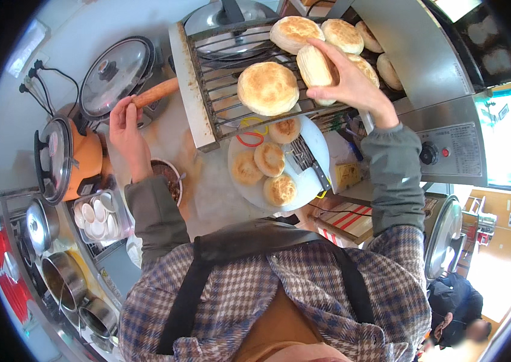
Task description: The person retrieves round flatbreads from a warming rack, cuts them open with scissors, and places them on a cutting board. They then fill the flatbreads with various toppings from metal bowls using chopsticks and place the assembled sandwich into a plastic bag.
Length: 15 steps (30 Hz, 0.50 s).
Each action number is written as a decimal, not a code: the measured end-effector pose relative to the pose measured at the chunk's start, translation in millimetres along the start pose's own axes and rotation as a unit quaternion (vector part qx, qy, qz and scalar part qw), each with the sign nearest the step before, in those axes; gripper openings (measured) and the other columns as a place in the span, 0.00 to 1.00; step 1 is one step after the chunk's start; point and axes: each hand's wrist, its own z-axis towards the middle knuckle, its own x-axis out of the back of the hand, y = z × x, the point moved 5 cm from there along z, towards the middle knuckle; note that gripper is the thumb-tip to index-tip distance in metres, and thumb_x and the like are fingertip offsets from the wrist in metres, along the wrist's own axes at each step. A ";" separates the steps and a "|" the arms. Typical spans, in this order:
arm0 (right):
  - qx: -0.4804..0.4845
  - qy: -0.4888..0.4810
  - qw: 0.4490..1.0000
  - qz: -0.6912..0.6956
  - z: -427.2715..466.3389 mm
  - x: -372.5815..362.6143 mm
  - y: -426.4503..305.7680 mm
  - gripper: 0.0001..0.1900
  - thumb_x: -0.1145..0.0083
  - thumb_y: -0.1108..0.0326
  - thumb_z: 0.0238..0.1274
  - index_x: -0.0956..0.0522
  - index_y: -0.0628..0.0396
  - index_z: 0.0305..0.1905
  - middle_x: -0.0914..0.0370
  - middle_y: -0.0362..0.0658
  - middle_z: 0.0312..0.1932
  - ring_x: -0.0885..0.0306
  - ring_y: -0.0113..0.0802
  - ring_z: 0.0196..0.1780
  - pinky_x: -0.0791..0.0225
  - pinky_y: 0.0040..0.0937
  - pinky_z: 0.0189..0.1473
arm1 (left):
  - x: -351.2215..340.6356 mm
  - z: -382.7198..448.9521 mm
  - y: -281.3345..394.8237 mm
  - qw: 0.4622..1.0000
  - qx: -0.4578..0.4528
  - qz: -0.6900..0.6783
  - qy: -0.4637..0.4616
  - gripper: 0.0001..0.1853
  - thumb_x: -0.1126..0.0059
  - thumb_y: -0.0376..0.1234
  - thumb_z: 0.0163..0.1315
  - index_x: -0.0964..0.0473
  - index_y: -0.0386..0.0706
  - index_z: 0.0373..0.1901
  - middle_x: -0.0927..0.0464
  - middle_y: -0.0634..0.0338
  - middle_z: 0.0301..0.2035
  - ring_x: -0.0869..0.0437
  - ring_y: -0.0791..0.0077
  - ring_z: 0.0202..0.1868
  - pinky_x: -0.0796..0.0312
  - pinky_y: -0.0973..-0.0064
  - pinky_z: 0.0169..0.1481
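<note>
A wooden handle [158, 93] sticks out from a slatted metal oven rack [221, 102], and my left hand [128, 133] has its fingers closed around the handle's end. On the rack lie several round browned flatbreads, one large flatbread [268, 88] among them. My right hand [350, 83] grips another flatbread [313, 68], which is tipped up on its edge. More breads sit behind that hand, at the oven's mouth. Below the rack, a round white board [303, 192] carries several smaller breads [280, 190] and a broad knife [307, 160] with a dark handle.
The steel oven [448, 156] with a control knob stands at the right. Lidded pans [117, 77] and an orange pot [86, 156] stand at the left. A bowl of dark filling [167, 181] is beside my left forearm. A person [452, 303] is at the lower right.
</note>
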 end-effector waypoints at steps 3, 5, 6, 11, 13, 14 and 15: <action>0.014 -0.007 0.960 -0.281 10.8 -7.2 26.1 0.50 0.24 0.53 0.47 0.38 0.46 0.77 0.39 0.52 0.75 0.39 0.52 0.76 0.40 0.46 0.74 | 2.5 -1.3 0.5 1.000 0.012 -0.010 0.005 0.09 0.42 0.26 0.71 0.21 0.36 0.51 0.16 0.57 0.48 0.18 0.79 0.43 0.26 0.81 0.49; -0.006 -0.024 0.932 -0.360 7.1 -7.6 30.7 0.53 0.23 0.46 0.41 0.37 0.44 0.76 0.36 0.55 0.73 0.37 0.53 0.75 0.39 0.50 0.72 | 3.1 -1.2 1.0 1.000 0.014 -0.010 0.004 0.09 0.42 0.26 0.71 0.21 0.36 0.51 0.16 0.56 0.48 0.17 0.78 0.44 0.26 0.81 0.49; 0.002 0.003 0.935 -0.355 0.9 -7.5 24.1 0.53 0.23 0.47 0.42 0.38 0.43 0.76 0.37 0.55 0.74 0.38 0.54 0.75 0.39 0.51 0.71 | 3.1 -1.0 1.2 1.000 0.014 -0.008 0.001 0.09 0.42 0.26 0.71 0.22 0.36 0.51 0.16 0.56 0.48 0.17 0.78 0.44 0.26 0.81 0.49; 0.059 0.068 0.995 -0.033 -84.5 -46.4 -24.5 0.43 0.22 0.55 0.47 0.30 0.46 0.71 0.32 0.53 0.69 0.34 0.51 0.72 0.34 0.46 0.68 | 2.0 -0.2 2.8 1.000 -0.004 0.005 -0.008 0.09 0.41 0.26 0.71 0.21 0.36 0.50 0.15 0.55 0.48 0.17 0.77 0.42 0.24 0.80 0.48; 0.000 -0.120 0.993 0.004 -107.6 -135.3 -7.5 0.45 0.22 0.55 0.47 0.32 0.46 0.72 0.34 0.53 0.70 0.35 0.52 0.72 0.32 0.49 0.66 | 1.9 0.4 3.6 1.000 0.001 0.007 -0.005 0.09 0.41 0.26 0.70 0.21 0.36 0.50 0.15 0.54 0.48 0.16 0.77 0.42 0.24 0.80 0.47; 0.031 -0.126 0.991 -0.016 -112.7 -176.2 0.9 0.46 0.22 0.55 0.46 0.33 0.47 0.72 0.36 0.54 0.70 0.36 0.53 0.72 0.31 0.51 0.65 | 2.2 1.1 3.4 1.000 0.007 0.009 0.003 0.09 0.41 0.26 0.70 0.21 0.36 0.50 0.15 0.54 0.48 0.16 0.77 0.42 0.24 0.80 0.47; 0.046 -0.115 0.989 -0.074 -112.5 -210.7 16.3 0.46 0.22 0.55 0.45 0.35 0.50 0.72 0.39 0.54 0.71 0.38 0.55 0.73 0.31 0.54 0.64 | 0.9 1.4 4.3 1.000 0.002 0.006 -0.008 0.09 0.41 0.26 0.70 0.21 0.36 0.50 0.15 0.54 0.48 0.16 0.77 0.42 0.24 0.80 0.47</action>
